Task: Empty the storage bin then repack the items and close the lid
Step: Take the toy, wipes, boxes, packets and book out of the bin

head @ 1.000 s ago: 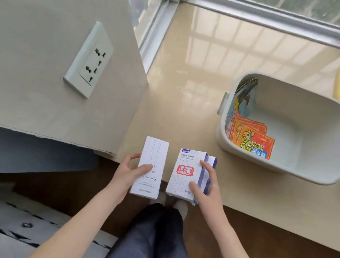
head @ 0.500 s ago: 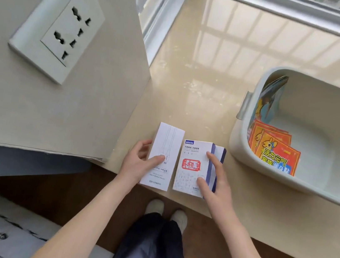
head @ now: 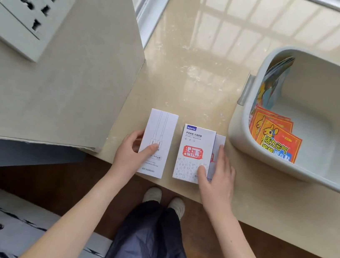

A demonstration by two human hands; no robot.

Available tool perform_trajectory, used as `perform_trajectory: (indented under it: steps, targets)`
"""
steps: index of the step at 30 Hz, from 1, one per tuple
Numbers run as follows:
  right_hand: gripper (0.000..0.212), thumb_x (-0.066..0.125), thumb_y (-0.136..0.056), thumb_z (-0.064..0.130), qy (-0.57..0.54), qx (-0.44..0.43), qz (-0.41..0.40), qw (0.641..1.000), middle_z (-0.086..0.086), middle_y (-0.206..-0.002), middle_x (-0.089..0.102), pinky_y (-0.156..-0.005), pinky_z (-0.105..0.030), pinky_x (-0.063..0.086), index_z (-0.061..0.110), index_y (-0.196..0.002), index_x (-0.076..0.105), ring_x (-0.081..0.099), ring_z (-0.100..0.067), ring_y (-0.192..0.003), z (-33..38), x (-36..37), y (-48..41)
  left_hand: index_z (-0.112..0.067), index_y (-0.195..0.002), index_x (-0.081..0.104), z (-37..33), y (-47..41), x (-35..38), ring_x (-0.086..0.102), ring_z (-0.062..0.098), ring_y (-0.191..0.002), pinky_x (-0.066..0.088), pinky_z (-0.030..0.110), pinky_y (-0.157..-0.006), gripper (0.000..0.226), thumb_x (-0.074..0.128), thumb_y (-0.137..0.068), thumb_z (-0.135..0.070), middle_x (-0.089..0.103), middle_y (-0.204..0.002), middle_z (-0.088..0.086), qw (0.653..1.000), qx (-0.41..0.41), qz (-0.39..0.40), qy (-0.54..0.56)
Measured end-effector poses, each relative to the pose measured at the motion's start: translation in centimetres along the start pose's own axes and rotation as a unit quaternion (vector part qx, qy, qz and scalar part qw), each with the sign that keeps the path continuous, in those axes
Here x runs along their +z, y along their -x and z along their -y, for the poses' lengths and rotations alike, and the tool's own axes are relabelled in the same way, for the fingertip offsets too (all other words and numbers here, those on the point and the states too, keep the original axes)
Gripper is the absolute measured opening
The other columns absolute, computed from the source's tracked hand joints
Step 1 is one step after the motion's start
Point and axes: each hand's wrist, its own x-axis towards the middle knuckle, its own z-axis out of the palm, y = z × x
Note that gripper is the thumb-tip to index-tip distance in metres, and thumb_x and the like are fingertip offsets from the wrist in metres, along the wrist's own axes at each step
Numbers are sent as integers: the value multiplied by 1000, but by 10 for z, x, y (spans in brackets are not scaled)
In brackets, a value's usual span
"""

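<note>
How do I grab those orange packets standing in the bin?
It is probably best to pinch the orange packets by their top edges, reaching straight down from above. They stand on edge, leaning toward the bin's left wall, so their flat faces are hard to get around, while the tops stand free in the open bin.

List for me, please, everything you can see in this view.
storage bin: one, off-white, right of ledge
orange packets: at least two, orange, inside bin, left wall
blue-yellow packet: one, upright against that wall
cable box: one, white, near ledge edge
stamped boxes: two, white with red stamps, overlapping, right of the cable box
wall socket: one, white, upper left
left hand: one, grips the cable box
right hand: one, rests on the stamped boxes
</note>
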Motion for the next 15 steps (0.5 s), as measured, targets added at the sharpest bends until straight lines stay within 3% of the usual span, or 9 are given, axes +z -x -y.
perform_trajectory:
  steps: [4,6,9,13,15]
  targets:
    - [78,64,-88,44,-17,15,-34,999,-7,-149,38,-107,-36,25,26,-153,24,33,-26,-132,1,0,1,-30,-126,53,3,2,4,56,-4,-106,44,13,-71,49,75,-82,-37,60,-122,-11,1000,18,-6,-22]
    - [78,68,-87,40,-30,15,-37,999,-7,-142,42,-103,-33,26,30,-152,27,35,-25,-127,3,0,2,-29,-127,53,5,1,4,56,-2,-107,45,14,-72,51,76,-82,-37,60,-123,-9,1000,19,-7,-23]
    - [68,61,-90,37,-58,9,-47,997,-8,-136,48,-101,-31,28,27,-151,32,40,-26,-124,3,-1,2,-30,-125,54,6,-1,4,57,-1,-108,46,17,-74,49,76,-82,-37,60,-123,-8,999,21,-7,-24]
    - [70,48,-87,33,-75,6,-57,996,-8,-135,51,-105,-39,33,23,-153,27,44,-27,-119,2,-3,7,-28,-126,55,6,0,4,56,-4,-107,46,15,-75,50,77,-82,-35,61,-123,-10,1000,20,-7,-18]
    - [67,47,-89,31,-68,-6,-60,996,-8,-135,50,-103,-34,31,26,-153,28,44,-26,-118,0,0,9,-29,-126,55,5,1,5,55,-6,-106,45,13,-72,50,76,-82,-36,60,-123,-10,1000,21,-4,-22]
